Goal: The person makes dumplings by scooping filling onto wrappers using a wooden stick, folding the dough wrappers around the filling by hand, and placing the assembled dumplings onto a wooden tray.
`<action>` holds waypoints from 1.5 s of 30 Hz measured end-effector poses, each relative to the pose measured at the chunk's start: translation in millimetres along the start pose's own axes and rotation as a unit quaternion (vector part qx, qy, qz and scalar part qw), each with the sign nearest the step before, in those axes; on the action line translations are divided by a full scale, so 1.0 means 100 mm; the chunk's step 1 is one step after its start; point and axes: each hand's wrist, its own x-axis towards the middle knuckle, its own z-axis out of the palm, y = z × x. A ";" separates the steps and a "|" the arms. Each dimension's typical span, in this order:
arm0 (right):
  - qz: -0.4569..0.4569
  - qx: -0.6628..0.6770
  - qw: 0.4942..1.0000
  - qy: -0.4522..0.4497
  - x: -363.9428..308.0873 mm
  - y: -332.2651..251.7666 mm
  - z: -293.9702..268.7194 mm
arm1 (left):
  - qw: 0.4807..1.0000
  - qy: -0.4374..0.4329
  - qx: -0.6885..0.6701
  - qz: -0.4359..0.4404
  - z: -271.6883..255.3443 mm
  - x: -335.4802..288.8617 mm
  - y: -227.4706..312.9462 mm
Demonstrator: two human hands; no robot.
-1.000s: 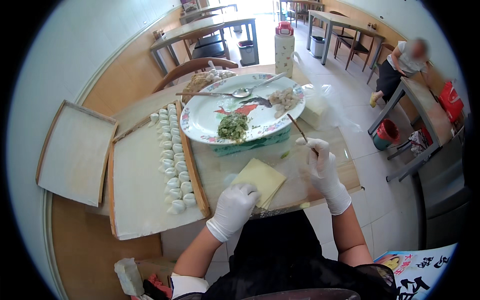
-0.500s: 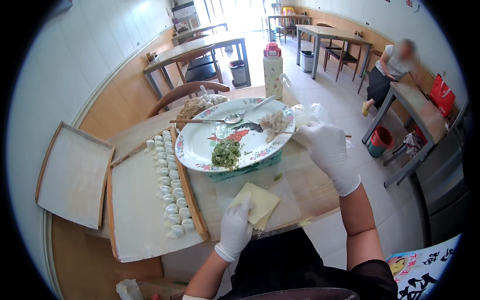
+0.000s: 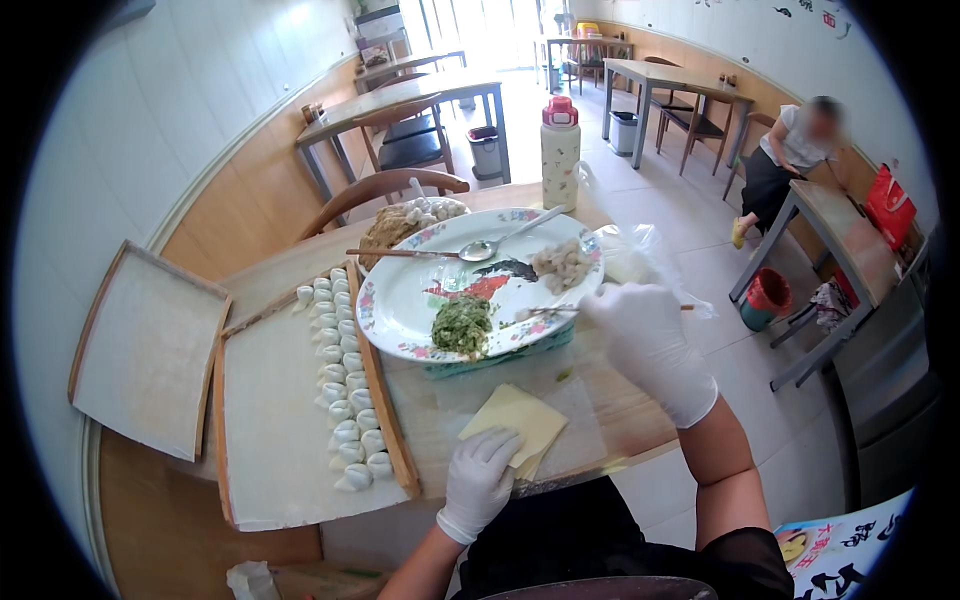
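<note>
Both my hands wear white gloves. My left hand grips the near left edge of a stack of pale yellow square wonton wrappers, fingers curled over it. My right hand is closed round a thin stick-like filling tool, whose tip reaches over the right rim of an oval floral plate. On that plate lie a mound of green chopped filling, a pile of pale pinkish pieces, and a metal spoon. A wooden stick rests across its left rim.
Left of the plate, a wooden-framed tray carries rows of folded dumplings. Another tray leans farther left. Behind the plate stand a bottle and a brown heap. A person sits far right by a table.
My right hand has moved down and toward me, bringing the tool's tip from the pale pieces to the plate's near right rim. My left hand still holds the wrappers. The view has shifted slightly.
</note>
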 end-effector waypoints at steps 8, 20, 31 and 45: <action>-0.065 0.107 0.990 0.068 0.11 -0.09 -0.03 | 1.000 -0.004 0.007 0.005 0.01 -0.01 -0.02; -0.162 0.078 0.981 0.078 0.76 -0.01 0.44 | 1.000 -0.011 0.027 0.008 0.03 -0.03 0.00; -0.015 0.257 0.966 0.028 0.19 -0.03 0.47 | 1.000 -0.010 0.022 0.008 0.03 -0.01 -0.01; -0.019 0.308 0.951 0.032 0.21 -0.17 0.48 | 0.999 0.001 0.031 0.015 0.04 -0.04 0.01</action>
